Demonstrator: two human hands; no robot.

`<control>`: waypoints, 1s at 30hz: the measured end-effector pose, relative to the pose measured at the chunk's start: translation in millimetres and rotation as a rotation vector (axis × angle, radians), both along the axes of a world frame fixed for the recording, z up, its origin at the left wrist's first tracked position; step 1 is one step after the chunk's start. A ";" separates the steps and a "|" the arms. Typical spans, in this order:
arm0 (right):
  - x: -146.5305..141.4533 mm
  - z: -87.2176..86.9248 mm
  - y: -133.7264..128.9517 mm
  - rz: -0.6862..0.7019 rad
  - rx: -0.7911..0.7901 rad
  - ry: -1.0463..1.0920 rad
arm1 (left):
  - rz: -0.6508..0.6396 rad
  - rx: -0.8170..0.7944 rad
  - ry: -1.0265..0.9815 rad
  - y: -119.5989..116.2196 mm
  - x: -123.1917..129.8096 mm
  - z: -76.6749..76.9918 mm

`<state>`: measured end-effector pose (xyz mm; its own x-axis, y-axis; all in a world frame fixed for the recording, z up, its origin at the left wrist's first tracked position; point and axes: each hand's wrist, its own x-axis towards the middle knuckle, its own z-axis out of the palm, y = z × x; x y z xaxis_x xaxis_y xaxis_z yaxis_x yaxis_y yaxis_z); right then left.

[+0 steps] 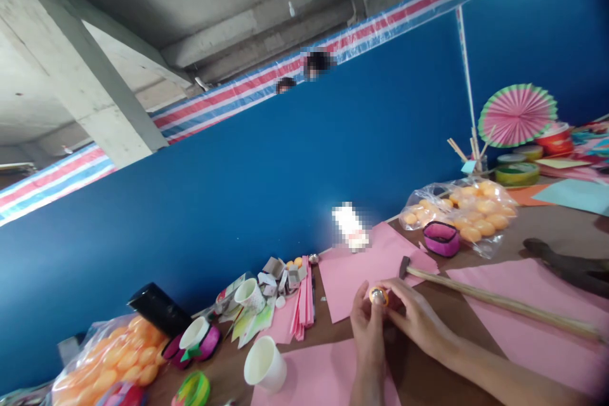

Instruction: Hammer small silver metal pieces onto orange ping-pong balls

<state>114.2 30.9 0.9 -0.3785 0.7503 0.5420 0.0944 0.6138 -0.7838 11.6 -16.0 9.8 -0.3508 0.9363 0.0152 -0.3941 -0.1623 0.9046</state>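
Observation:
In the head view my left hand (365, 323) and my right hand (421, 314) meet over the brown table, fingers closed round one small round object. It looks like a shiny silver ball (379, 295) set against an orange ball, whose edge shows around it; the fingers hide how they join. Pink paper (328, 368) lies under and beside my left wrist. Just beyond my right hand rests a hammer (480, 292), its wooden handle running right across the pink sheets. Left of my hands stands a white paper cup (265, 365).
Clear bags of orange balls sit at the back right (480, 209) and front left (114, 361). Pink paper strips (304, 298), small boxes and another cup (250, 295) crowd the wall side. A blue partition (285, 184) bounds the table; dark-handled pliers or shears (566, 263) lie right.

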 end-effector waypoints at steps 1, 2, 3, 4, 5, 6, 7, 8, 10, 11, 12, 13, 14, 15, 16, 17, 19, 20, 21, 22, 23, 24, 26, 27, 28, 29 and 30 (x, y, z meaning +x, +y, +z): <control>-0.2 -1.2 1.0 -0.001 -0.001 0.003 | 0.008 0.012 0.013 0.3 0.0 -0.4; -0.3 -2.0 1.8 -0.001 -0.001 0.004 | 0.020 0.020 0.036 1.0 -0.1 -1.3; -0.1 -2.4 2.5 -0.002 -0.003 0.002 | 0.038 0.023 0.064 1.8 -0.4 -2.6; 0.2 -2.4 3.0 -0.001 -0.004 -0.005 | 0.051 0.018 0.091 2.7 -0.9 -4.1; 0.7 -2.4 3.3 0.002 -0.005 -0.015 | 0.059 0.010 0.116 3.7 -1.3 -5.6; 1.2 -2.5 3.4 0.004 -0.005 -0.025 | 0.066 -0.001 0.137 4.8 -1.8 -7.0; 1.6 -3.1 3.5 0.008 -0.004 -0.033 | 0.067 -0.012 0.151 5.7 -2.2 -8.2; 2.0 -4.1 3.7 0.010 -0.005 -0.036 | 0.067 -0.018 0.164 6.6 -2.5 -9.2; 2.4 -7.4 4.4 0.010 -0.010 -0.038 | 0.064 -0.016 0.201 8.0 -3.1 -10.5; 2.5 -9.3 4.9 0.005 -0.015 -0.037 | 0.065 -0.009 0.230 8.4 -3.3 -11.0; 2.5 -11.0 5.4 0.001 -0.018 -0.037 | 0.071 -0.004 0.266 8.7 -3.5 -11.4; 2.6 -12.4 5.8 -0.004 -0.019 -0.036 | 0.083 -0.003 0.306 8.8 -3.7 -11.7; 2.8 -13.2 6.0 -0.010 -0.020 -0.036 | 0.097 -0.005 0.344 8.8 -3.9 -11.9; 3.1 -13.5 6.0 -0.011 -0.023 -0.038 | 0.105 -0.007 0.381 8.6 -3.9 -11.8; 3.4 -13.5 5.8 -0.012 -0.029 -0.040 | 0.107 -0.007 0.416 8.3 -3.9 -11.6; 3.8 -13.2 5.3 -0.009 -0.037 -0.042 | 0.100 -0.004 0.443 7.9 -3.7 -11.1; 4.5 -12.4 3.9 -0.011 -0.045 -0.038 | 0.081 0.003 0.469 7.2 -2.9 -10.1; 4.6 -12.1 3.1 -0.018 -0.042 -0.030 | 0.077 0.003 0.469 7.0 -2.4 -9.9; 4.6 -11.6 2.4 -0.028 -0.036 -0.020 | 0.081 0.002 0.461 6.9 -1.9 -10.1; 4.5 -11.0 1.7 -0.037 -0.029 -0.011 | 0.087 -0.001 0.446 7.0 -1.4 -10.8; 4.2 -10.1 1.2 -0.044 -0.023 -0.004 | 0.090 -0.005 0.425 7.3 -1.0 -11.7; 3.9 -8.9 0.8 -0.047 -0.019 -0.002 | 0.093 -0.008 0.401 7.6 -0.7 -12.9; 3.0 -5.9 0.2 -0.046 -0.016 -0.006 | 0.079 -0.014 0.347 8.5 -0.4 -14.9; 2.5 -4.3 -0.1 -0.048 -0.014 -0.008 | 0.081 -0.014 0.331 9.0 -0.4 -15.4; 2.1 -2.9 -0.3 -0.051 -0.013 -0.008 | 0.078 -0.011 0.326 9.3 -0.5 -15.6; 1.7 -1.7 -0.6 -0.054 -0.014 -0.009 | 0.070 -0.008 0.330 9.5 -0.8 -15.3; 1.3 -0.8 -1.0 -0.058 -0.016 -0.011 | 0.063 -0.004 0.340 9.5 -1.1 -14.7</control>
